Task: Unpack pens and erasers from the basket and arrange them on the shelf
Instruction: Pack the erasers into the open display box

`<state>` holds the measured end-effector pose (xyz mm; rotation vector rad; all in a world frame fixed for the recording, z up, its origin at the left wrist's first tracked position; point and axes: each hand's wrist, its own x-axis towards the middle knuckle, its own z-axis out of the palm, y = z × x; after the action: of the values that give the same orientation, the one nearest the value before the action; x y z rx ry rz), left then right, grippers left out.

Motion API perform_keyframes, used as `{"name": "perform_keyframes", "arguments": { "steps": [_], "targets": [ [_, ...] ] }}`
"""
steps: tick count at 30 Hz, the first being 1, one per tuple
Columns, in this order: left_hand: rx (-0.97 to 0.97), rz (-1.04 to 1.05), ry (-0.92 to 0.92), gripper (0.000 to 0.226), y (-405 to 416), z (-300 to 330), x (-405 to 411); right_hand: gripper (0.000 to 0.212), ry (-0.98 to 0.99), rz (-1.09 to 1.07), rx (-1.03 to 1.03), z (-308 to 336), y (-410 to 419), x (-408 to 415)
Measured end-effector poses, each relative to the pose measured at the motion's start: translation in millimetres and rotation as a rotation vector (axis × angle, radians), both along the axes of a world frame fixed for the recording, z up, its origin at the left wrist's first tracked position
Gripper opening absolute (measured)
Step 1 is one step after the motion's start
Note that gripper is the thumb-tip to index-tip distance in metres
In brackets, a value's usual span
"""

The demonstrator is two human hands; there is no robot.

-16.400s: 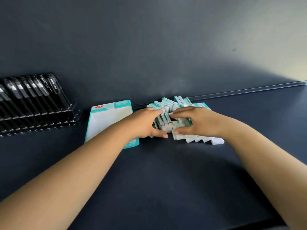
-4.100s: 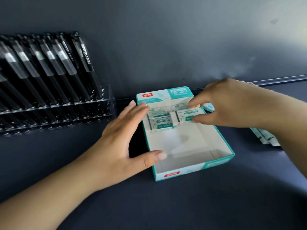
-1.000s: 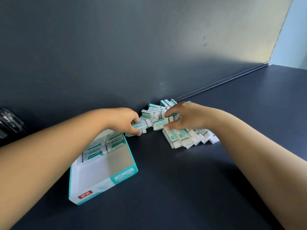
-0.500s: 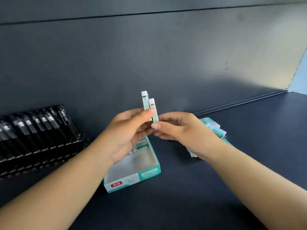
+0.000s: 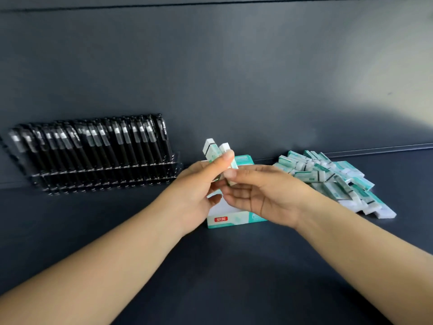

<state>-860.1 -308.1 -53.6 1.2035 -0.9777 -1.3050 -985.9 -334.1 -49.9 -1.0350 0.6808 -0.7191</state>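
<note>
Two white erasers with teal sleeves (image 5: 214,150) stand upright in the air above the open teal and white eraser box (image 5: 230,220). My left hand (image 5: 194,191) pinches them with thumb and fingers. My right hand (image 5: 262,193) touches their lower ends, thumb against them and fingers spread underneath. Both hands hide most of the box. A loose pile of several more erasers (image 5: 332,179) lies on the dark shelf (image 5: 234,266) to the right, against the back wall.
A clear rack of several black pens (image 5: 93,148) leans against the dark back wall at the left. A metal strip (image 5: 386,146) runs along the back of the shelf at the right. Bare shelf surface lies in front of the box.
The view has shifted so the pen rack and eraser pile show more fully. Both hands still hold the two erasers above the box, now slightly tilted left.
</note>
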Motion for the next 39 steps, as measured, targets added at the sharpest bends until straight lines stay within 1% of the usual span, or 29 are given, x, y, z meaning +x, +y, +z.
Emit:
{"name": "perform_keyframes", "arguments": {
  "steps": [3,5,8,10,14,16,20,22,25,26,28,29,31,35,39],
  "targets": [
    [0.006,-0.004,-0.048,0.031,4.1,1.7,6.7,0.01,0.005,0.059,0.047,0.7,2.6,2.2],
    [0.014,0.021,-0.038,0.026,4.3,0.0,13.2,0.015,0.016,0.059,0.059,1.7,2.6,1.6],
    [0.025,0.105,-0.049,0.04,5.8,-4.2,23.4,0.031,0.057,0.062,0.066,3.4,2.3,-0.8],
    [0.019,0.135,-0.093,0.043,7.8,-7.5,28.2,0.035,0.082,0.083,0.068,3.5,1.4,-3.3],
    [0.068,0.139,-0.072,0.044,10.0,-14.1,38.7,0.033,0.091,0.132,0.045,2.1,-1.8,-7.9],
    [0.102,0.079,-0.006,0.041,10.8,-15.8,43.5,0.031,0.106,0.142,0.009,0.8,-2.8,-9.3],
    [0.13,-0.056,0.135,0.03,15.9,-17.4,52.6,0.02,0.114,0.123,-0.056,-0.4,-4.5,-11.6],
    [0.136,-0.097,0.198,0.039,17.7,-17.8,56.3,0.02,0.106,0.086,-0.073,-2.0,-7.2,-12.8],
    [0.154,-0.071,0.305,0.041,18.7,-16.8,57.0,0.023,0.108,0.019,-0.101,-6.4,-11.4,-15.8],
    [0.157,-0.051,0.336,0.039,18.6,-16.1,56.4,0.023,0.116,0.007,-0.114,-8.1,-12.3,-16.6],
    [0.159,-0.012,0.371,0.026,18.8,-15.7,55.8,0.02,0.112,-0.014,-0.126,-11.1,-12.1,-19.0],
    [0.162,-0.001,0.38,0.022,18.3,-16.1,56.0,0.017,0.097,-0.031,-0.121,-12.4,-12.4,-19.9],
    [0.173,0.0,0.388,0.024,17.8,-17.7,56.2,0.014,0.071,-0.079,-0.111,-13.9,-12.6,-21.2],
    [0.151,-0.02,0.351,0.025,17.3,-22.0,55.4,0.025,0.117,-0.161,-0.163,-16.4,-14.4,-21.0],
    [0.089,-0.043,0.302,0.031,18.3,-23.2,56.3,0.022,0.097,-0.177,-0.188,-17.0,-13.7,-18.9]
  ]
}}
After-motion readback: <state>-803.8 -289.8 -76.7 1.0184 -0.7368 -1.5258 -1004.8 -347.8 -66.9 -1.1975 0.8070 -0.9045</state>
